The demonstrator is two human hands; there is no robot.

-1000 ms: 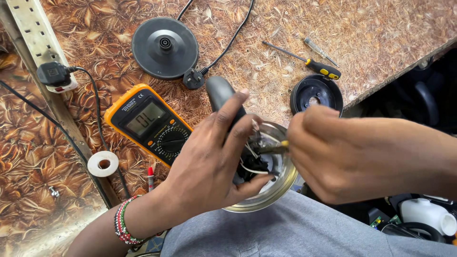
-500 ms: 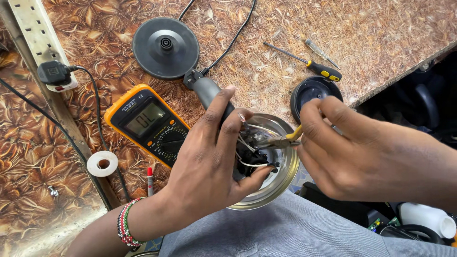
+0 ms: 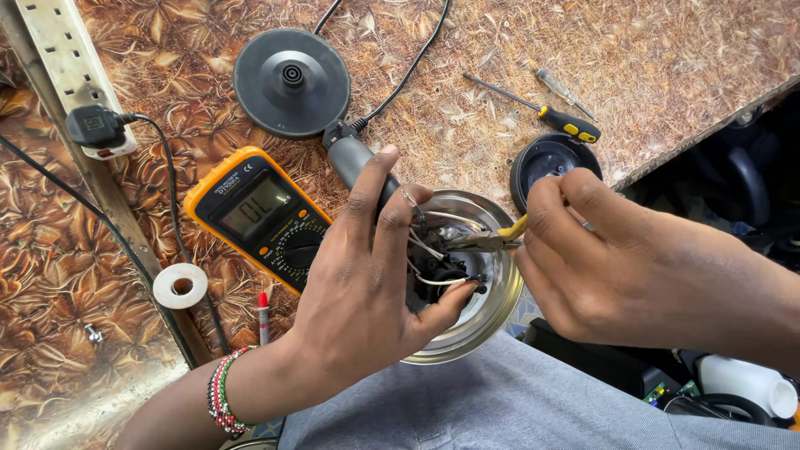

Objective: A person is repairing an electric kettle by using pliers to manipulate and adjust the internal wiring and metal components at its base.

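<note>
My left hand [image 3: 367, 275] grips an upturned steel electric kettle [image 3: 492, 308] resting on my lap, fingers spread over its open underside and dark handle [image 3: 354, 158]. White wires [image 3: 429, 250] and a black connector sit inside the base. My right hand [image 3: 608, 258] holds small pliers with yellow grips [image 3: 492, 240], jaws reaching into the wiring between my left thumb and fingers.
An orange multimeter [image 3: 262, 217] lies on the patterned table [image 3: 667, 75], with a red probe tip [image 3: 263, 317] beside it. Farther off are a round black kettle base [image 3: 292, 82], a black cover [image 3: 550, 162], two screwdrivers [image 3: 533, 104], a white tape roll [image 3: 180, 285] and a power strip [image 3: 62, 58].
The kettle's underside has come more into view as my left hand shifted. My right hand brought the pliers' jaws deeper into the wires.
</note>
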